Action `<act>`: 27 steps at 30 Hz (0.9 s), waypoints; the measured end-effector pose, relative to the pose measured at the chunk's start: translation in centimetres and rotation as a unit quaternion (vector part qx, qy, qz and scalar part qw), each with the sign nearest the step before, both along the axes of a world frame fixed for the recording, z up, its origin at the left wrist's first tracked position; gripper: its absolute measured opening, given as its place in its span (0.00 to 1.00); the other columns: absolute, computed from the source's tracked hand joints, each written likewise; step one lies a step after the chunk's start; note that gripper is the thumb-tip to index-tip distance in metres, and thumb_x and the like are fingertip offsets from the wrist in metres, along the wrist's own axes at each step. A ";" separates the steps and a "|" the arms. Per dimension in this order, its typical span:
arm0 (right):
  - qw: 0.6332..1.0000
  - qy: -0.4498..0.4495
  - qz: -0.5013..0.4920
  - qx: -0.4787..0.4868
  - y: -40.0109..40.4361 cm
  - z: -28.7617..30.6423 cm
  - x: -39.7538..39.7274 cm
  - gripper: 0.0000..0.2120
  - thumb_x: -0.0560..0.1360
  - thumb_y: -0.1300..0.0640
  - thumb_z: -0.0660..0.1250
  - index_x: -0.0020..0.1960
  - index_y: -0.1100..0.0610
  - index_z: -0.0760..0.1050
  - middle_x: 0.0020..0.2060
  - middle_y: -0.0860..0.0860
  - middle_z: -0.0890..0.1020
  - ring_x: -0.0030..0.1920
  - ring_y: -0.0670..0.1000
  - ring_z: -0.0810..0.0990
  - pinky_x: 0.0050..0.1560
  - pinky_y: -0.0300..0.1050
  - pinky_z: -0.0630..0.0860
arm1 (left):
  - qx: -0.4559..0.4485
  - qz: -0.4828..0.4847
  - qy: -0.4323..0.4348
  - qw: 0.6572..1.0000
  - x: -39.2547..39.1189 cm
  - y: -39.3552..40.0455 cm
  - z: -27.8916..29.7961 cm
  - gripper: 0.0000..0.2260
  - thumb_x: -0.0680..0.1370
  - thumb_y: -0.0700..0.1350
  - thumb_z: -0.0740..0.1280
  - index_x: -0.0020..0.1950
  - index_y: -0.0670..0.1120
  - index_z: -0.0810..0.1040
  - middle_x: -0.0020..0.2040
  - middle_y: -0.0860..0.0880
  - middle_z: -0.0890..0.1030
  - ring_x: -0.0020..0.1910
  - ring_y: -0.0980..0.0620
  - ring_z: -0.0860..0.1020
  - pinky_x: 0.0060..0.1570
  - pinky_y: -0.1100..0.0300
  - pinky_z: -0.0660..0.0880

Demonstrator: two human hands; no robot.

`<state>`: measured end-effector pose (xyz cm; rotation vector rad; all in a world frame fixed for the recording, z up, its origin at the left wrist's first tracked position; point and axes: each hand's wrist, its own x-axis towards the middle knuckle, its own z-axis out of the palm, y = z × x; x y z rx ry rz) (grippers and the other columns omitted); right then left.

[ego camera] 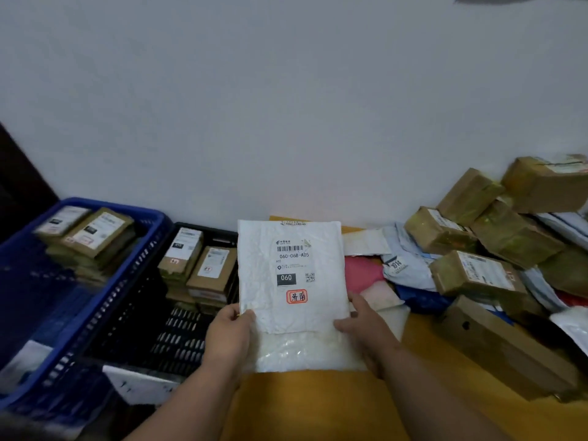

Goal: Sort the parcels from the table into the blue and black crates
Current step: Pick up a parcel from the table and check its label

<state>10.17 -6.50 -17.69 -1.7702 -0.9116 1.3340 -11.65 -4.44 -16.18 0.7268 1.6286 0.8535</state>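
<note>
Both hands up on one parcel: my left hand and right hand pinch the lower side edges of a white crinkled padded mailer with a printed label and red stamp, thumbs on the front face, the other fingers curled behind it, mostly hidden. It's held up off the yellow tabletop, label facing me, just right of the black slotted plastic crate; the blue plastic crate sits further left, both already holding stacked brown boxes. Pile of unsorted brown cardboard boxes and soft bags is well to the right. Handling guess: mailer looks light, soft, floppy, probably bends if held by one corner; the clear lower part looks slick. Best hold is two-handed on opposite edges, or one hand flat under the middle. Not fragile-looking, contents can't tell. Which crate it belongs in, can't tell.
</note>
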 end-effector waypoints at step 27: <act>0.969 -0.012 0.209 -0.132 11.6 -6.5 -44.1 0.16 0.73 0.63 0.68 0.60 0.56 0.73 0.56 0.55 0.79 0.54 0.56 0.78 0.56 0.52 0.77 | -0.098 0.283 -0.007 0.954 -43.5 3.0 -7.8 0.03 0.74 0.38 0.66 0.44 0.45 0.77 0.46 0.40 0.81 0.42 0.42 0.78 0.50 0.47 0.77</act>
